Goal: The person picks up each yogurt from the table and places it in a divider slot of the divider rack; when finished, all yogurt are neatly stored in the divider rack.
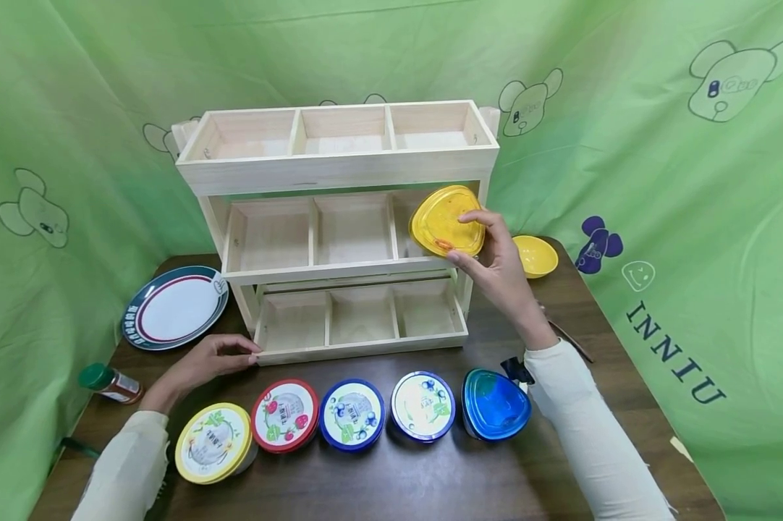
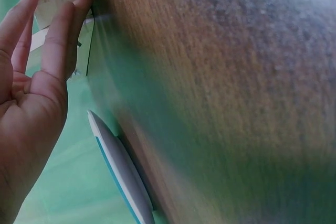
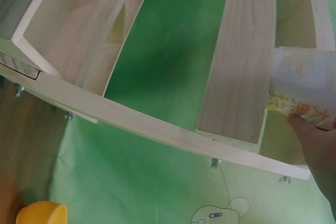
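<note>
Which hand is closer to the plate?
Left: the left hand is near the plate, at the shelf's lower corner; the right hand is at the shelf's other end, holding a yellow container.

Lid (image 1: 440,217) yellow; rack (image 1: 339,174) pale wood; curtain (image 1: 600,152) green, cartoon-animal print.

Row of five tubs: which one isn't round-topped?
The blue tub, far right: its top is a rounded triangle, while the other four tubs have round, printed tops.

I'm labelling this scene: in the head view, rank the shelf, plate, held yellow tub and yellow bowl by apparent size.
Largest to smallest:
wooden shelf
plate
yellow tub
yellow bowl
Nearness to the camera may enlarge the tub.
</note>
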A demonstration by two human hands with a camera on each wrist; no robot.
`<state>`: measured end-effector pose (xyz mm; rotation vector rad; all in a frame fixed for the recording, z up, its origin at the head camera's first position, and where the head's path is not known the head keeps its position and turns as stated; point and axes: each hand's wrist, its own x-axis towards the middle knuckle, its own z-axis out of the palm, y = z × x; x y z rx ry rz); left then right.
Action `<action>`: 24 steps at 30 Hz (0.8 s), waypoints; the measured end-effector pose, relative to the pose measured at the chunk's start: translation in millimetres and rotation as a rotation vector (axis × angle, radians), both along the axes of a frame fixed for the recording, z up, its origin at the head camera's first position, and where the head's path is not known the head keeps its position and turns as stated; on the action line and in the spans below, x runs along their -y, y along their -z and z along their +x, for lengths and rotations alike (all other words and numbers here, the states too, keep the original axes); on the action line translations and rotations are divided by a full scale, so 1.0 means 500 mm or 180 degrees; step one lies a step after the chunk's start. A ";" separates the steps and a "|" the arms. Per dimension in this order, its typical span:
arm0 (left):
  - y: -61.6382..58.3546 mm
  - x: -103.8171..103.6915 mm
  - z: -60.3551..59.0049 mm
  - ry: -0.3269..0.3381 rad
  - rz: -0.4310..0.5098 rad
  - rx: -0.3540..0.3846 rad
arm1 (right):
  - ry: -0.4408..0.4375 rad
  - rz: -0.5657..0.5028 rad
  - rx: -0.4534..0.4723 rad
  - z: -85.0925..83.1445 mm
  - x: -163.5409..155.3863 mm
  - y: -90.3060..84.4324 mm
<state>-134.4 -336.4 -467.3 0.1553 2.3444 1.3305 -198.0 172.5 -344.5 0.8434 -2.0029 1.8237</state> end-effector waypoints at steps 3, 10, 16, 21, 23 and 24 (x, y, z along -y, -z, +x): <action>-0.003 -0.002 -0.003 0.0010 -0.0023 0.0006 | 0.0074 0.0019 0.0080 -0.001 -0.003 0.002; -0.004 -0.002 0.001 0.0010 -0.0045 0.0046 | 0.0081 0.0024 0.0191 -0.008 -0.004 0.007; -0.004 -0.002 0.003 0.0030 -0.0028 0.0016 | 0.0094 0.0024 0.0294 -0.020 0.002 0.010; -0.007 -0.005 0.003 0.0052 -0.0053 0.0003 | 0.0103 0.0194 0.0441 -0.027 -0.002 0.009; -0.008 -0.005 0.003 0.0048 -0.0059 0.0017 | 0.0081 0.0315 0.0470 -0.030 -0.007 0.007; -0.009 -0.006 0.002 0.0048 -0.0062 0.0027 | 0.0072 0.0379 0.0471 -0.031 -0.009 0.007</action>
